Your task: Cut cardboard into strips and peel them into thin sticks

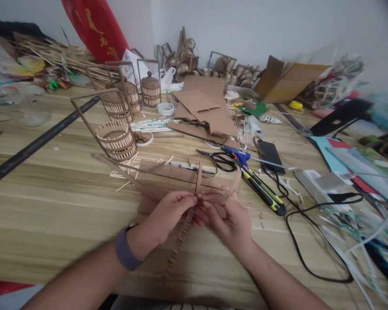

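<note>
My left hand (168, 215) and my right hand (228, 221) meet above the wooden table (51, 206), both pinched on thin notched cardboard strips (198, 181). One strip stands up between my fingertips. Another toothed strip (179, 241) hangs down from my left hand toward me. A further strip curves off to the right of my right hand. A purple band (124, 254) is on my left wrist. Under my hands lie flat cardboard pieces (177, 172).
Small slatted basket models (116, 140) stand at the left. Nearby lie scissors (218, 159), a blue glue gun (237, 154), a yellow-black utility knife (265, 193), a phone (271, 153) and a black cable (307, 258). Cardboard sheets (207, 107) and a box (287, 82) sit behind.
</note>
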A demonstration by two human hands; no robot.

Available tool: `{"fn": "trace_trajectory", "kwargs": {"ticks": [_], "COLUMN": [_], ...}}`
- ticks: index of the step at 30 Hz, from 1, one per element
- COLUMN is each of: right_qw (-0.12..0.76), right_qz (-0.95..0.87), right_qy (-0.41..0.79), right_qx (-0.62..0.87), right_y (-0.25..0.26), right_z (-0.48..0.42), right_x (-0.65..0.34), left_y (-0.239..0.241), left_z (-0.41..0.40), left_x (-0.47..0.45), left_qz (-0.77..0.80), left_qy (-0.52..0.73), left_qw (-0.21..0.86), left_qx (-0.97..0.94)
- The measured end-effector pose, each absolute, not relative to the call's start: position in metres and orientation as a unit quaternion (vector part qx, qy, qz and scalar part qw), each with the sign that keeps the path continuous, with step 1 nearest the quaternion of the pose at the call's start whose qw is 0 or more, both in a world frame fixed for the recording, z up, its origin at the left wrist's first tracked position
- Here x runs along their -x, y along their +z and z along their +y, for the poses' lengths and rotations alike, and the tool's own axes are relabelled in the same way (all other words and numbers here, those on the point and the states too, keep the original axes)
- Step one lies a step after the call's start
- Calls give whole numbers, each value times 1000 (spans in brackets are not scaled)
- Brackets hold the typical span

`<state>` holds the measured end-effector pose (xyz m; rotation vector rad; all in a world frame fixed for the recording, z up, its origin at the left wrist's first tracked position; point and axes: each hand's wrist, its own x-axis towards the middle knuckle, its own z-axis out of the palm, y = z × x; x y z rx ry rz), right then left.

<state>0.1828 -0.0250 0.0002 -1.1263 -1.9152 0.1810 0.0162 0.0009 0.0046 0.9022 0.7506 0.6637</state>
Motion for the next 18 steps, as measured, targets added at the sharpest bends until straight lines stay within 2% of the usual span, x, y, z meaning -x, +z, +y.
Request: {"fn": "trace_trajectory", "kwargs": {"ticks": [7, 18], "right_qw": [439, 461], "right_qz": [-800, -748], "right_qy": [18, 133], "right_qx": [408, 459], "right_y": [-4, -4], "right_z": [-23, -24], "right_x": [-183, -180], "left_y": [-1, 1], "left_z": [3, 3], "left_x": [-15, -14], "left_qz": [373, 393], "left_qy": [291, 242], "left_qw": [759, 756], "left_qx": [-448, -465]}}
